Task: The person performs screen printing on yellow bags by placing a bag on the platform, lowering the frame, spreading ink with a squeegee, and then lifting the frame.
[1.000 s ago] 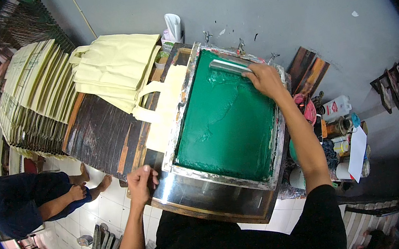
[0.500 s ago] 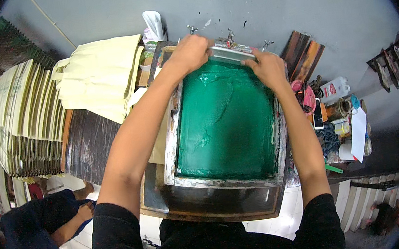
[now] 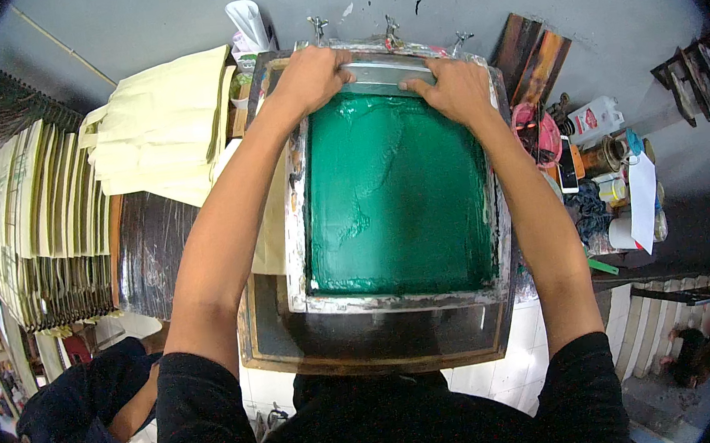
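Note:
A squeegee with a pale, shiny face lies crosswise at the far end of a screen-printing frame. My left hand is closed around its left end. Its right end is gripped by my right hand, with the thumb along the near side. Green ink coats the mesh inside the frame, with a raised, wavy ridge left of the middle. The squeegee's lower edge is at the far border of the ink. Beneath the frame is a dark board with a brown rim.
Pale yellow bags are stacked at the left, beside more hanging in a rack. Metal wing-nut clamps line the wall side. At right stand jars, a white bottle and a phone. Another person is at lower left.
My view has shifted, so the frame and board sit higher in the picture. Both hands remain on the squeegee at the far end, and more of its face shows. The person at left leans lower.

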Tool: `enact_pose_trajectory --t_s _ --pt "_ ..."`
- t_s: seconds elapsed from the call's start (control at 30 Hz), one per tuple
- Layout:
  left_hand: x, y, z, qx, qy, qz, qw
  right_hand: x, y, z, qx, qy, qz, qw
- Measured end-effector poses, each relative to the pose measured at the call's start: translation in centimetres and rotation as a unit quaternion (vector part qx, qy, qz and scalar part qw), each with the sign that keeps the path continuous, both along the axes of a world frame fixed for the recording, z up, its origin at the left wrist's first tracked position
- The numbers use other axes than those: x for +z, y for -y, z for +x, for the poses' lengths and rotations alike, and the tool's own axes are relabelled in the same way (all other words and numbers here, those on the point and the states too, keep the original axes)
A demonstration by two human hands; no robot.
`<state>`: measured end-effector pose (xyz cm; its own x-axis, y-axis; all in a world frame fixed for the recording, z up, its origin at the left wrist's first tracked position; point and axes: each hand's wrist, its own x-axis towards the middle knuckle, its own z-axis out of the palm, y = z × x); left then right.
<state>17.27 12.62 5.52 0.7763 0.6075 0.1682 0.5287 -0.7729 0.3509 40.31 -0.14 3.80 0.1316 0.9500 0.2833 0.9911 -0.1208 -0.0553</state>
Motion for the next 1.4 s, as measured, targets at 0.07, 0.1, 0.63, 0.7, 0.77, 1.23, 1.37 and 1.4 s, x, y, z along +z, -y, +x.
enact_pose_trajectory --t_s 0.07,0.1,0.63,0.7,0.77,1.23,1.37,1.4 --pt "-0.1 1.2 -0.7 -0.002 0.005 0.016 1.000 0.1 1.1 -0.6 0.004 -0.005 -0.001 1.000" --pt "-0.4 1.8 -1.1 -0.001 0.016 0.017 1.000 0.0 1.7 -0.9 0.006 -0.005 -0.001 1.000" --pt "-1.0 13.8 -8.1 0.000 0.028 -0.026 0.999 0.2 13.3 -7.6 0.022 -0.039 -0.054 0.998" --pt "-0.6 16.2 -9.1 0.001 0.029 -0.047 0.998 -0.1 15.6 -8.6 0.033 -0.066 -0.041 0.996" --pt "-0.6 18.4 -10.2 -0.002 0.043 -0.059 0.997 -0.2 17.7 -9.6 0.035 -0.079 -0.040 0.995" --pt "-4.1 26.9 -17.5 0.002 0.159 -0.039 0.987 -2.7 26.5 -14.3 0.067 -0.063 0.062 0.994" --pt "-6.8 27.1 -19.6 0.068 0.167 0.058 0.982 -0.9 27.2 -13.1 0.111 -0.091 0.107 0.984" --pt "-5.8 27.1 -19.6 0.077 0.201 0.081 0.973 0.3 27.0 -12.8 0.110 -0.066 0.149 0.981"
